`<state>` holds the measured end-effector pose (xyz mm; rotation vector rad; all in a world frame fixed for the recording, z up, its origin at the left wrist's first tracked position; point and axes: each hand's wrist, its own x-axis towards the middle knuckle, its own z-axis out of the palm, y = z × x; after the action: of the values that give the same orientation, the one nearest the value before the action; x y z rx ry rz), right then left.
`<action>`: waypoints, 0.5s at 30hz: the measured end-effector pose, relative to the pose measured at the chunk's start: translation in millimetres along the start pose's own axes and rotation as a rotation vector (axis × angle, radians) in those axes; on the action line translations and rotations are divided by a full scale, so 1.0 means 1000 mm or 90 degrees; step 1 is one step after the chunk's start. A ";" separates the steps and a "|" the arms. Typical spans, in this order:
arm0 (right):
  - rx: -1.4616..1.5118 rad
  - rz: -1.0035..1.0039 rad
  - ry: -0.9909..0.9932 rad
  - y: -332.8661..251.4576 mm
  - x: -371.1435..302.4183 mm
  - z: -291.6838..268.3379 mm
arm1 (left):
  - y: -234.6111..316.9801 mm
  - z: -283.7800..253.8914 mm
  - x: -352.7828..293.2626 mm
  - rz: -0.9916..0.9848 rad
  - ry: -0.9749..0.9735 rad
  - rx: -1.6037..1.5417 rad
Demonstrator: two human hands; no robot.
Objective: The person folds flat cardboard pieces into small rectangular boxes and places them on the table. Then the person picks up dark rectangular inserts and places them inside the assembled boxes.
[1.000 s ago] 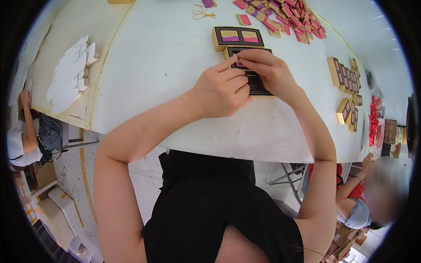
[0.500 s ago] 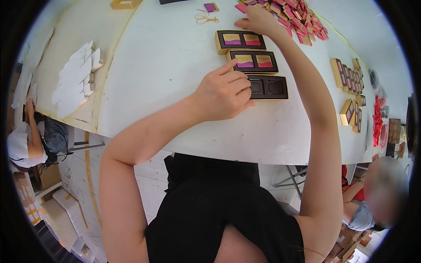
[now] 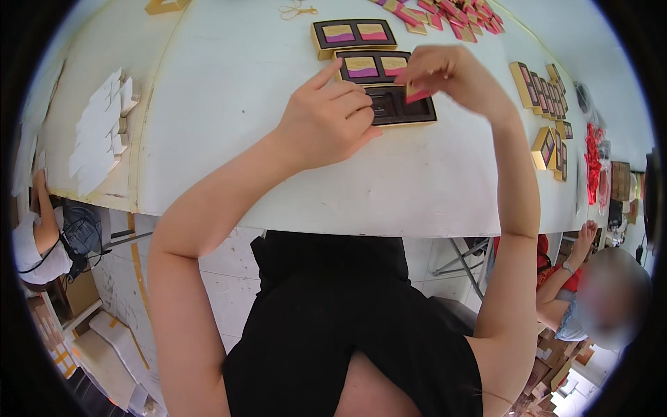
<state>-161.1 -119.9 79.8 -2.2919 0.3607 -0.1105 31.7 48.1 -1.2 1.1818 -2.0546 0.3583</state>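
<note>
A pink square [image 3: 417, 93] is pinched between the nearly closed fingertips of the right hand [image 3: 451, 71], tilted over the right end of the near box [image 3: 410, 122]. The left hand [image 3: 325, 117] is half curled, its index finger stretched to the middle box [image 3: 368, 53] (whether anything is gripped beneath cannot be told).

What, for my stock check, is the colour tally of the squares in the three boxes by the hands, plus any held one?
Purple-and-gold squares: 2, one in each of the two farther boxes
Pink-and-gold squares: 2, one in each of the same boxes
Pink square in the right hand: 1
Total: 5
</note>
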 end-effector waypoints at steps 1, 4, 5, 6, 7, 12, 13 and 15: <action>-0.003 -0.011 -0.009 0.004 -0.009 0.012 | 0.000 -0.001 0.000 -0.001 -0.003 0.006; -0.221 -0.015 0.193 -0.009 -0.030 0.042 | 0.001 0.000 0.000 -0.003 -0.001 0.001; -0.228 -0.015 0.209 -0.009 -0.038 0.044 | 0.001 0.000 0.001 -0.003 0.000 0.001; -0.235 -0.017 0.225 -0.008 -0.046 0.045 | 0.001 0.000 0.001 -0.002 0.003 0.001; -0.241 -0.020 0.240 -0.007 -0.052 0.047 | 0.001 0.000 0.000 -0.002 0.007 0.001; -0.455 -0.027 0.152 -0.004 -0.069 0.080 | 0.000 0.000 -0.001 -0.001 0.009 0.001; -0.475 -0.024 0.141 -0.003 -0.070 0.079 | 0.001 0.000 0.000 0.001 0.010 0.000; -0.472 -0.032 0.118 -0.007 -0.066 0.067 | 0.001 0.000 0.000 0.003 0.008 -0.003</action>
<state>-210.2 -48.9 41.6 -3.0352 0.5003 -0.2486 30.6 48.5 -0.7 1.1689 -2.0468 0.3616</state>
